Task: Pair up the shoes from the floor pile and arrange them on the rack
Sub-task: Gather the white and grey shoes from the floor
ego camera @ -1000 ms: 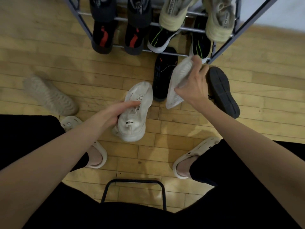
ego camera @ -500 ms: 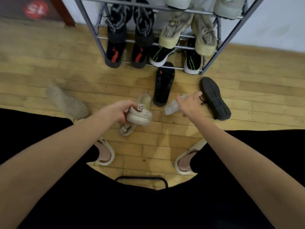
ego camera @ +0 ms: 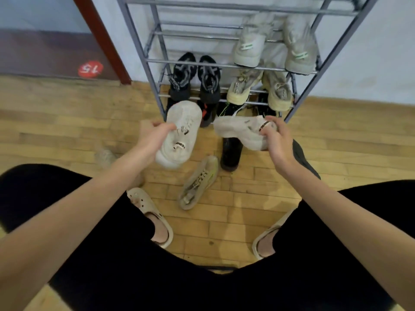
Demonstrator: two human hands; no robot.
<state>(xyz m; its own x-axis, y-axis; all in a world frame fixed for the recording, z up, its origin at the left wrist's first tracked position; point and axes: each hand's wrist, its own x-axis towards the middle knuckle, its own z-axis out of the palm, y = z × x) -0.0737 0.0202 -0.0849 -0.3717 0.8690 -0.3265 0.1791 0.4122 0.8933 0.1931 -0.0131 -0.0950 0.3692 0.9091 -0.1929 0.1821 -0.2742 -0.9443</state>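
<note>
My left hand (ego camera: pixel 150 138) grips a white sneaker (ego camera: pixel 179 135) by its tongue, toe pointing away from me. My right hand (ego camera: pixel 275 138) holds the matching white sneaker (ego camera: pixel 240 131) by its heel end, lying sideways with the toe to the left. Both are raised in front of the grey metal rack (ego camera: pixel 155 63). On the floor below lie a beige sneaker with yellow trim (ego camera: pixel 199 182), a black shoe (ego camera: pixel 231 153), a dark shoe (ego camera: pixel 303 158) partly behind my right wrist, and a blurred beige shoe (ego camera: pixel 105 157) at the left.
The rack holds a black pair (ego camera: pixel 195 79), a cream pair (ego camera: pixel 260 90), a pale pair (ego camera: pixel 274 48) one shelf up, and dark shoes on the lowest bars. Its upper shelves are bare bars. My feet in beige clogs (ego camera: pixel 150 212) rest on the wooden floor. A red-brown door frame (ego camera: pixel 103 39) stands left.
Both hands have lifted the white sneakers off the floor toward the rack. The view has tilted up, showing more shelves, and a beige sneaker now shows on the floor.
</note>
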